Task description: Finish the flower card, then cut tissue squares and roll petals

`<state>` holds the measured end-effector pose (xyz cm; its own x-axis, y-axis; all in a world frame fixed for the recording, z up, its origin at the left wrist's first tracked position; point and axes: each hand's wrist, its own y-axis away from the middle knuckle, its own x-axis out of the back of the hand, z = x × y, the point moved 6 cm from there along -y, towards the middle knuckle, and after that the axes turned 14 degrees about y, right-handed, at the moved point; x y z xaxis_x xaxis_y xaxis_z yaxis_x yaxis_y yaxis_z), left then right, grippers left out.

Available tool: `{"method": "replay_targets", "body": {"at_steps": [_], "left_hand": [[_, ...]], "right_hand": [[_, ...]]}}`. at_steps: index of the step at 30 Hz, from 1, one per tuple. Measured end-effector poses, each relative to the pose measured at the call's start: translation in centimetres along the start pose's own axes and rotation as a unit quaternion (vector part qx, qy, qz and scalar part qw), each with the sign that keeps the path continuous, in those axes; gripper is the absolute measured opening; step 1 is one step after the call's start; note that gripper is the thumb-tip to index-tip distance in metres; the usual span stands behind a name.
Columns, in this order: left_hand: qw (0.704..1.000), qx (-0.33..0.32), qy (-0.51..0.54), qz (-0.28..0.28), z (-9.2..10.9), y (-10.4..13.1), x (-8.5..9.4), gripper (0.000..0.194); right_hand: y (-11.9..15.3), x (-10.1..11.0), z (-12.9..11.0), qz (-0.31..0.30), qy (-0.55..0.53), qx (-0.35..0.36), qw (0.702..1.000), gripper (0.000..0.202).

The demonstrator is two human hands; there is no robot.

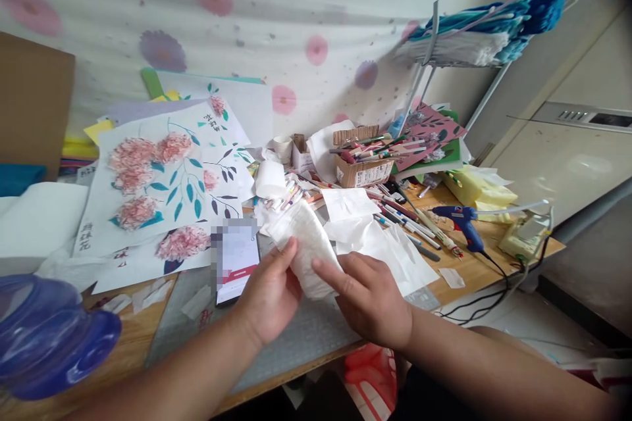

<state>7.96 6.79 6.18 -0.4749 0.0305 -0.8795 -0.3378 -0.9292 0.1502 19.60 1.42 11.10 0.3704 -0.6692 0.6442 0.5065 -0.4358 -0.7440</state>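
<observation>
A folded white tissue [309, 253] is held up over the grey cutting mat [296, 339]. My left hand [276, 289] pinches its left edge, with the thumb on the front face. On the other side, my right hand [372, 296] has its index finger laid on the tissue and its other fingers curled; part of the hand is behind the tissue's lower right edge. Just left of the tissue lies a phone [237, 263] with a lit screen. White paper sheets [390, 250] are spread behind my right hand.
Flower pictures [192, 177] lie at the left, near a blue-purple plastic container [54, 335]. Behind are a cardboard box of pens [365, 171] and a paper roll [270, 179]. At the right are a blue glue gun [464, 223] with cables and a yellow tissue pack [476, 191].
</observation>
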Motion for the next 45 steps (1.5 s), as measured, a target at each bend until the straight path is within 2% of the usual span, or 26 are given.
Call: {"method": "replay_targets", "body": {"at_steps": [3,6,10,14,19,25,28,33,36,40,43,45], "left_hand": [[1.0,0.008,0.006,-0.003,-0.1,0.0,0.0,0.016],[1.0,0.026,0.001,-0.006,-0.4,0.1,0.1,0.024],[0.998,0.059,-0.02,0.018,-0.9,0.0,0.6,0.028],[0.995,0.085,-0.043,0.013,-1.0,0.1,0.5,0.025],[0.993,0.073,-0.086,0.021,-0.7,0.1,0.5,0.033],[0.996,0.036,-0.064,0.053,-0.3,0.0,0.8,0.029],[0.998,0.049,-0.04,0.016,-0.3,0.4,0.2,0.036],[0.998,0.012,-0.053,-0.032,0.6,0.7,-0.8,0.058],[0.997,0.027,-0.051,-0.043,0.8,0.7,-1.0,0.06],[0.998,0.032,-0.041,-0.041,1.3,0.6,-0.8,0.061],[0.998,0.006,-0.052,-0.042,2.2,0.4,-0.5,0.061],[0.995,0.007,-0.076,-0.062,2.5,0.3,-0.5,0.06]], "right_hand": [[-0.4,-0.3,0.5,-0.007,-0.025,-0.036,0.999,0.064],[-0.7,-0.2,0.9,-0.009,-0.012,-0.027,1.0,0.068],[-0.7,0.5,1.5,0.014,0.061,0.024,0.998,0.057],[-0.3,0.4,2.3,0.0,0.121,0.063,0.991,0.055],[-0.1,0.4,2.9,-0.004,0.17,0.087,0.982,0.04],[-0.2,0.7,3.0,0.007,0.204,0.093,0.975,0.033],[-0.2,0.8,3.0,0.014,0.211,0.089,0.973,0.032],[-0.1,0.8,2.3,0.012,0.133,0.131,0.982,0.032],[0.1,0.8,2.0,0.019,0.099,0.148,0.984,0.033],[0.2,1.3,2.4,0.017,0.018,0.127,0.992,0.039],[0.1,1.4,3.6,-0.046,-0.149,0.048,0.987,0.058],[0.3,0.8,5.1,-0.085,-0.281,-0.083,0.952,0.074]]}}
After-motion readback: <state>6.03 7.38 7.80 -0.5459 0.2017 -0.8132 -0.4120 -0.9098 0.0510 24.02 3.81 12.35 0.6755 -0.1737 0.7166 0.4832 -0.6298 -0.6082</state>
